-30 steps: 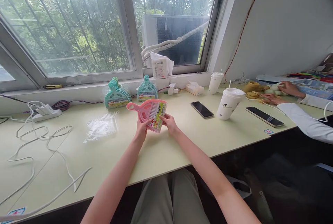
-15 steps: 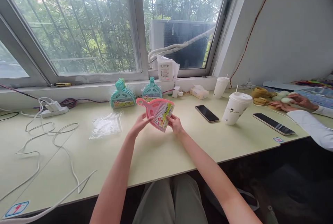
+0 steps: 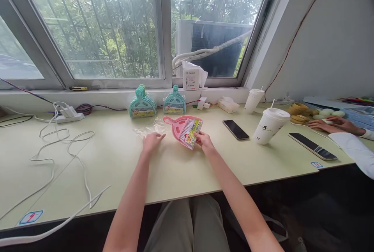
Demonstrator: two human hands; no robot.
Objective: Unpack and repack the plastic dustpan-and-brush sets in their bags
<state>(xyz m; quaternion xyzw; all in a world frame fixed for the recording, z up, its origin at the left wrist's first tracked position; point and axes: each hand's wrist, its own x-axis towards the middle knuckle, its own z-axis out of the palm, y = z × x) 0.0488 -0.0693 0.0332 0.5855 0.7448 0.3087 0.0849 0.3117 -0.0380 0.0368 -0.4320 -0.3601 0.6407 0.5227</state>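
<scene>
My right hand (image 3: 204, 142) grips the lower edge of a pink mini dustpan-and-brush set (image 3: 184, 128) with a colourful label, held tilted just above the pale green table (image 3: 181, 170). My left hand (image 3: 152, 141) has its fingers closed on the near edge of a clear plastic bag (image 3: 149, 130) lying on the table, to the left of the pink set. Two teal dustpan sets (image 3: 142, 105) (image 3: 174, 104) lean against the window ledge behind.
White cables (image 3: 62, 146) and a power strip (image 3: 68, 116) lie at left. Right of me are a black phone (image 3: 235, 129), a lidded paper cup (image 3: 270, 125), a second cup (image 3: 253, 100), another phone (image 3: 312, 146), and another person's hands (image 3: 330, 125) and white sleeve.
My left hand let go of the pink dustpan set and moved left and down onto the clear plastic bag. My right hand keeps hold of the set.
</scene>
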